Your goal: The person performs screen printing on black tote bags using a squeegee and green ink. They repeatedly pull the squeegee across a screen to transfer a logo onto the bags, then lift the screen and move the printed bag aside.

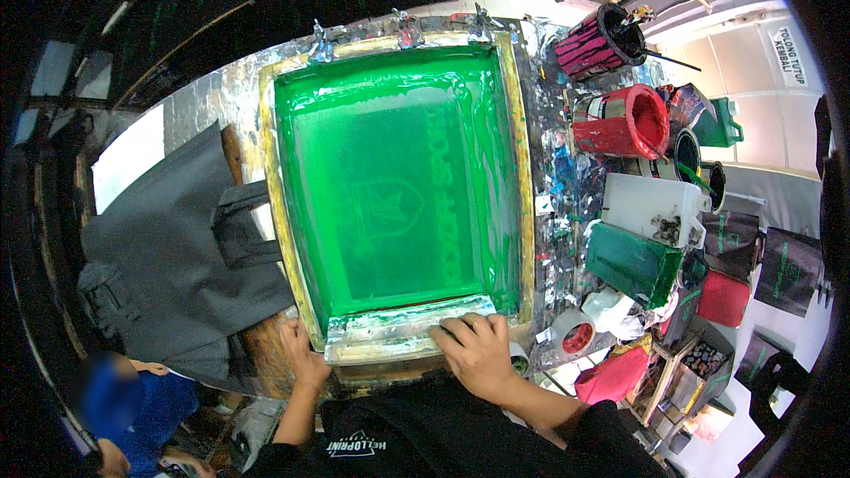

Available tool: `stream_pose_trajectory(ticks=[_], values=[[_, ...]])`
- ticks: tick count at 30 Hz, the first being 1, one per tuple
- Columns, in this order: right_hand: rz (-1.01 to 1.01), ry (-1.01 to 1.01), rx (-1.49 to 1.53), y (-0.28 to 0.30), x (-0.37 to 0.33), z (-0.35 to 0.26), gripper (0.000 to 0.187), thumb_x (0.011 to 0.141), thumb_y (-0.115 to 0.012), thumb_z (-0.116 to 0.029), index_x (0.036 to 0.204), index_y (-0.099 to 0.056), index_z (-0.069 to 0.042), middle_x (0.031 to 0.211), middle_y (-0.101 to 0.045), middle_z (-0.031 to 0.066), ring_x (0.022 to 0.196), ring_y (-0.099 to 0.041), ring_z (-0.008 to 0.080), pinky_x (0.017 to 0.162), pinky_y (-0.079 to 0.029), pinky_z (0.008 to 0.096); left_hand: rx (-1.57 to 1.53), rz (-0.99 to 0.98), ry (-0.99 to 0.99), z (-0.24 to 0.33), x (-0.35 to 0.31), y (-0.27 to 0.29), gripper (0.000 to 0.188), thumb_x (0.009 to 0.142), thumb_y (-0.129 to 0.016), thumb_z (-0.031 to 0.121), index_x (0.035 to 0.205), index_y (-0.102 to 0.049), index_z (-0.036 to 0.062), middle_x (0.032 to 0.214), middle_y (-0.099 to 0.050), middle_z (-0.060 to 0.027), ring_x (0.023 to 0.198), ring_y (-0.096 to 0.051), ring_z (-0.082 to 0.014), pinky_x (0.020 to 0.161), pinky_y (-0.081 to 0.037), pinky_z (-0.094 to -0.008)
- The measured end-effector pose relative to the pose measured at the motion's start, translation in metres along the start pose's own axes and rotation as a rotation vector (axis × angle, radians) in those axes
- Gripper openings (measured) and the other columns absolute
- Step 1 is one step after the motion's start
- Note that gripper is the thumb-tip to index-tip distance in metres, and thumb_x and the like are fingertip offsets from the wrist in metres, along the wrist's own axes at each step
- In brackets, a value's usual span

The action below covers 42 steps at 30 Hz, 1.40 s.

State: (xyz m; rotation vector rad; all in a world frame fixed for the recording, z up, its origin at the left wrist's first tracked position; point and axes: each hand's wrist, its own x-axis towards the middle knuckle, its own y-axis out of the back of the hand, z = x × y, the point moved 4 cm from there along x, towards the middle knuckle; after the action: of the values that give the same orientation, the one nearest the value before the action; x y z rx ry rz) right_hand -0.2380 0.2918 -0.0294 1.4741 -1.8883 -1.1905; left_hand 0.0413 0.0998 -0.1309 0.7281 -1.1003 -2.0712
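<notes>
A wooden-framed printing screen [529, 239] lies in front of me, its mesh [390, 142] covered with wet green ink. A crest and lettering show faintly through the ink. Across the near end of the screen rests a wide, paint-smeared squeegee [398, 329]. My right hand [478, 352] is closed over the squeegee's right part, fingers curled over its top. At the near left corner, my left hand [304, 354] grips the screen frame beside the squeegee's left end; its fingertips are partly hidden. Dark grey fabric bags [168, 257] lie left of the screen, one handle reaching its frame.
Metal clamps [407, 31] hold the frame's far edge. Along the right stand a pink-streaked black bucket [593, 44], a red paint can [606, 121], a white jerrycan [642, 204], a green container [630, 261] and a tape roll [571, 334]. A person in blue [164, 412] is at lower left.
</notes>
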Motion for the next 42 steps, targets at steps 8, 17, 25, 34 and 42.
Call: stream_pose_trajectory(ticks=[8, 17, 25, 34, 42], values=[[-0.037, 0.01, -0.006, 0.004, 0.005, 0.001, 0.044, 0.079, -0.078, -0.014, 0.122, -0.069, -0.017, 0.118, -0.066, 0.0, 0.108, -0.058, 0.0224, 0.092, -0.039, 0.044, 0.032, -0.011, -0.006, 0.006, 0.0, 0.004, 0.065, 0.07, -0.088, 0.027, 0.125, -0.067, 0.0012, 0.104, -0.055, -0.0174, 0.1, -0.054, -0.0388, 0.087, -0.045, -0.0487], [-0.128, 0.059, -0.042, -0.003, 0.002, 0.002, 0.031, 0.088, -0.062, -0.015, 0.118, -0.067, -0.015, 0.117, -0.063, 0.0056, 0.106, -0.058, 0.0251, 0.092, -0.041, 0.0442, 0.027, 0.025, -0.02, 0.005, 0.002, 0.003, 0.065, 0.07, -0.088, 0.024, 0.127, -0.067, 0.002, 0.102, -0.056, -0.0186, 0.1, -0.056, -0.0397, 0.087, -0.046, -0.0488], [-0.119, 0.113, -0.074, -0.015, -0.006, 0.004, 0.035, 0.088, -0.063, -0.015, 0.122, -0.063, -0.014, 0.123, -0.061, 0.0086, 0.112, -0.057, 0.0284, 0.093, -0.042, 0.0457, 0.063, 0.03, -0.068, 0.006, 0.001, 0.005, 0.071, 0.069, -0.09, 0.028, 0.131, -0.066, 0.001, 0.103, -0.057, -0.0186, 0.097, -0.057, -0.0405, 0.084, -0.048, -0.0501], [-0.139, 0.138, -0.134, -0.025, -0.011, 0.007, 0.047, 0.083, -0.071, -0.016, 0.129, -0.06, -0.015, 0.125, -0.06, 0.0052, 0.116, -0.055, 0.0272, 0.098, -0.04, 0.0462, 0.054, 0.042, -0.074, 0.015, 0.006, 0.01, 0.086, 0.067, -0.094, 0.034, 0.14, -0.062, 0.0032, 0.106, -0.058, -0.0187, 0.101, -0.059, -0.0401, 0.085, -0.049, -0.0504], [-0.171, 0.115, -0.045, -0.013, -0.006, 0.003, 0.055, 0.078, -0.084, -0.029, 0.128, -0.064, -0.016, 0.125, -0.059, 0.0073, 0.117, -0.055, 0.0297, 0.101, -0.04, 0.0485, 0.08, -0.006, -0.151, 0.004, 0.007, 0.013, 0.094, 0.06, -0.095, 0.034, 0.142, -0.061, 0.0032, 0.11, -0.057, -0.019, 0.103, -0.058, -0.0398, 0.085, -0.051, -0.05]])
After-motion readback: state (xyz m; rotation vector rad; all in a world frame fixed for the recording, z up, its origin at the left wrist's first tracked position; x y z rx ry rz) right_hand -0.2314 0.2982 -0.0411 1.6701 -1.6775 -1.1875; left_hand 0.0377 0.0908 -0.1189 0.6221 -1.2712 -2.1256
